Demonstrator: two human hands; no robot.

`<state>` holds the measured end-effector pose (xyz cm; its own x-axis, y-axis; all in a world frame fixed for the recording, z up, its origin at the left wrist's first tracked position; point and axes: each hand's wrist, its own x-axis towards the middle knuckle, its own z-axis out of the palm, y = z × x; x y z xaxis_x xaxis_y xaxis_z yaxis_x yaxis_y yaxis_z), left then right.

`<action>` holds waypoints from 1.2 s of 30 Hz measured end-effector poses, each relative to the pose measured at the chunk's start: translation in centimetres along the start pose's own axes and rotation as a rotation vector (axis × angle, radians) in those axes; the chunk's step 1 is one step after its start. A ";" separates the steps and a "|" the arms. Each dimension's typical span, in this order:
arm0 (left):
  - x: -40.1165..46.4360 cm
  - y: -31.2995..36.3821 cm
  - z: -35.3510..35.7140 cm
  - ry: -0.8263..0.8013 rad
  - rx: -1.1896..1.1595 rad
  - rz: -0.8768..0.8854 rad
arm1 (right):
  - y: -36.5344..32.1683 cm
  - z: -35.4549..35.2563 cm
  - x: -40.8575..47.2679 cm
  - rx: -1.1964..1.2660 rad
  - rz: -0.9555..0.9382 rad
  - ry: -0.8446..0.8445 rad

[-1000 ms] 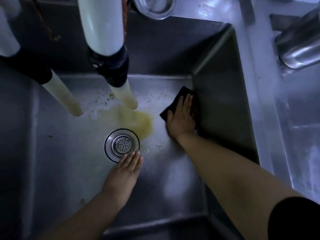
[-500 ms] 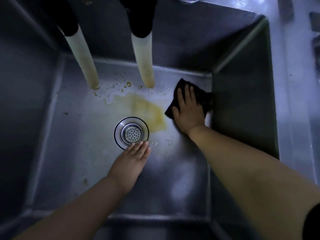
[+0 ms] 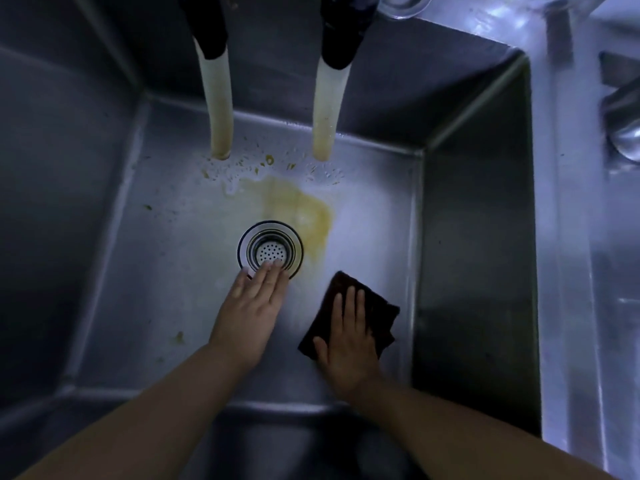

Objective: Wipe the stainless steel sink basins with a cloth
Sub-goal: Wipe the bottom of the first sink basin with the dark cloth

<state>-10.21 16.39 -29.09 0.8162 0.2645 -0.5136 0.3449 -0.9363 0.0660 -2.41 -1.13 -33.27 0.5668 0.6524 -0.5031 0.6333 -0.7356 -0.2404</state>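
Note:
I look down into a deep stainless steel sink basin (image 3: 145,271). My right hand (image 3: 346,337) presses flat, fingers straight, on a dark folded cloth (image 3: 377,317) on the basin floor, near the front right. My left hand (image 3: 252,306) lies flat on the floor, its fingertips over the near rim of the round drain strainer (image 3: 270,251). A yellow stain (image 3: 301,209) spreads behind and to the right of the drain.
Two pale hoses (image 3: 218,109) (image 3: 327,109) with dark collars hang from above to the back of the floor, with food specks (image 3: 268,160) around their ends. The right wall (image 3: 474,237) stands close to the cloth. A metal counter (image 3: 588,237) runs along the right.
My right hand has slid the cloth from the back right corner toward the front of the floor. My left fingertips now overlap the drain rim. The view has shifted.

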 end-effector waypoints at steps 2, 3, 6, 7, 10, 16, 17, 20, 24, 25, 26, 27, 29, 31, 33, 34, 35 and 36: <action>-0.5 -1.3 0.0 -0.044 0.028 -0.078 | 0.1 -0.1 0.6 0.018 0.077 0.000; -0.6 -2.1 -0.1 -0.055 0.039 -0.115 | 0.0 -0.4 1.3 0.014 0.125 0.025; -0.5 -5.1 -0.2 -0.089 0.078 -0.237 | -0.5 -1.8 4.7 0.053 0.258 0.163; -0.3 -6.1 -0.3 -0.119 0.088 -0.280 | -0.6 -2.3 6.0 0.057 0.273 0.202; 0.1 -8.0 -0.2 -0.214 0.091 -0.360 | -0.5 -4.0 10.0 0.031 0.265 0.258; 0.9 -7.8 0.0 -0.256 0.140 -0.326 | 0.4 -7.9 16.6 -0.077 0.144 0.343; 0.9 -7.9 0.0 -0.264 0.138 -0.324 | 0.4 -8.7 17.9 -0.089 0.107 0.350; 0.8 -8.1 0.1 -0.279 0.094 -0.333 | 0.6 -11.0 21.2 -0.165 -0.081 0.339; 1.0 -8.0 -0.1 -0.309 0.037 -0.339 | 1.1 -13.1 24.2 -0.253 -0.425 0.252; 1.0 -8.0 -0.1 -0.314 0.035 -0.338 | 1.2 -13.4 24.8 -0.282 -0.486 0.222; 1.0 -8.0 -0.2 -0.316 0.035 -0.337 | 1.3 -13.7 25.3 -0.319 -0.527 0.189; 1.1 -8.0 -0.2 -0.317 0.035 -0.338 | 1.4 -13.9 25.7 -0.356 -0.562 0.159; 1.1 -8.0 -0.1 -0.321 0.031 -0.342 | 1.3 -14.1 26.2 -0.406 -0.641 0.121; 1.1 -8.0 -0.2 -0.327 0.020 -0.346 | 1.0 -14.0 25.9 -0.449 -0.713 0.102; 1.1 -7.9 -0.2 -0.325 0.014 -0.350 | 0.8 -13.5 24.9 -0.478 -0.781 0.083; 1.1 -7.9 -0.2 -0.321 0.013 -0.352 | 0.7 -13.2 24.3 -0.478 -0.818 0.072; 1.1 -7.9 -0.3 -0.319 0.010 -0.353 | 0.7 -12.9 23.6 -0.470 -0.852 0.059; 1.0 -7.8 -0.3 -0.317 0.006 -0.354 | 0.7 -12.6 22.8 -0.462 -0.880 0.046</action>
<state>-11.95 24.05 -29.86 0.4667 0.4853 -0.7394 0.5735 -0.8025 -0.1647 17.61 15.49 -34.49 -0.1894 0.9453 -0.2657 0.9755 0.1504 -0.1603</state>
